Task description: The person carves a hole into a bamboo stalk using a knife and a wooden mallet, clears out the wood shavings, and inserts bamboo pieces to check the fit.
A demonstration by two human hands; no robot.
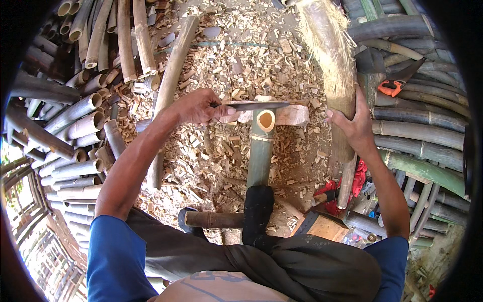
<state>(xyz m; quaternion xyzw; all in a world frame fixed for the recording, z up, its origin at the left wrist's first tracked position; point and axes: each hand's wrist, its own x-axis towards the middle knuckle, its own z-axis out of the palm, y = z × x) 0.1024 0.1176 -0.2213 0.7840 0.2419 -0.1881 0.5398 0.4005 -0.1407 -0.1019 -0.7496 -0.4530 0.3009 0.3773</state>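
My left hand (pixel 205 106) is closed on the handle of a long knife (pixel 256 105), whose dark blade points to the right. The blade lies across the upper end of a green bamboo piece (pixel 259 161), just above a pale oval cut in it. A pale wood block (pixel 297 116) sits behind that end, and my black-covered foot (pixel 257 211) is against the lower end. Out to the right, my right hand (pixel 354 126) wraps round a thick pole (pixel 339 80) with shredded, straw-like fibres on its far part.
Wood chips (pixel 216 166) cover the ground. Bamboo lengths (pixel 80 121) are stacked on the left, and more bamboo poles (pixel 422 128) lie on the right under an orange-handled saw (pixel 400 80). One long pole (pixel 173 70) stands left of the knife. Red cloth (pixel 359 176) lies low on the right.
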